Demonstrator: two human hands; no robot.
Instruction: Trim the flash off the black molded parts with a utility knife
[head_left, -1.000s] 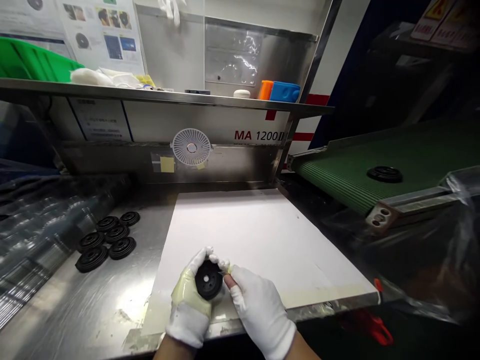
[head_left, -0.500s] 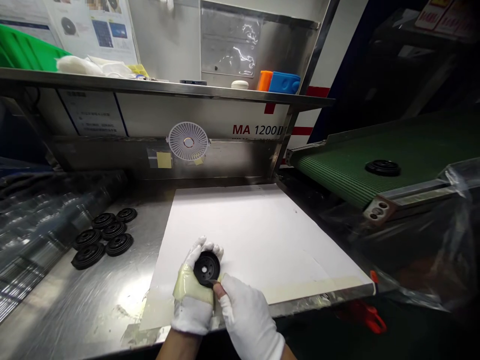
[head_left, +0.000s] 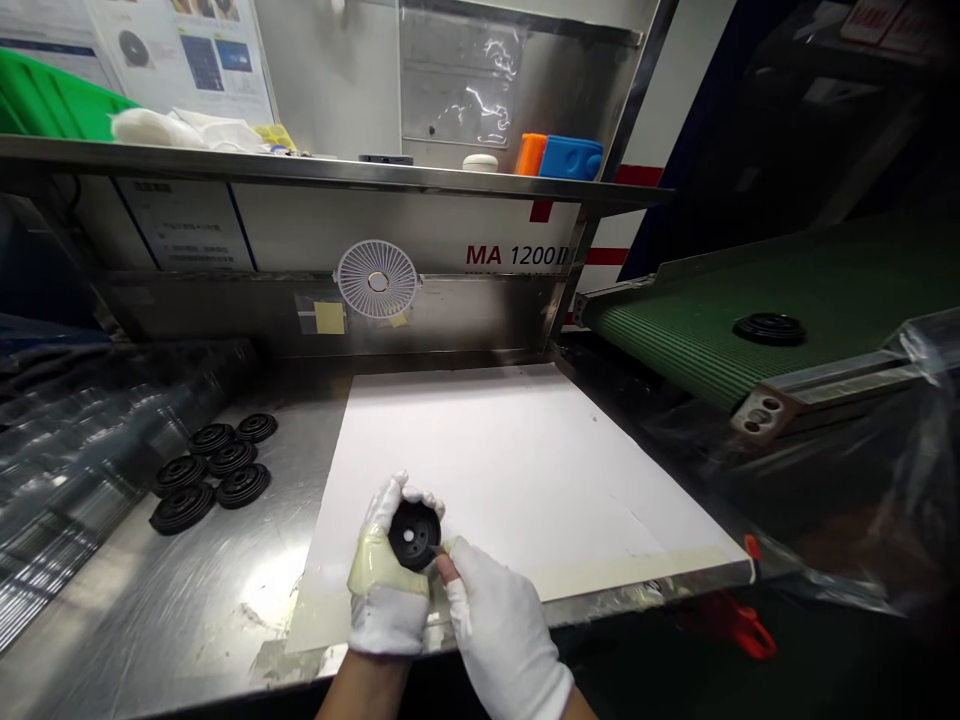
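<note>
Fingers around black disc

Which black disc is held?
The black disc in the left hand, over the white sheet; others lie: six on the steel bench, one on the green belt.

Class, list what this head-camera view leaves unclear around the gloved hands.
Head view:
- Back of the round black moulded disc: hidden by the white-gloved left hand.
- Thin dark tip: mostly hidden by the white-gloved right hand, too small to name.
- Forearms: cut off by the bottom edge.
</note>
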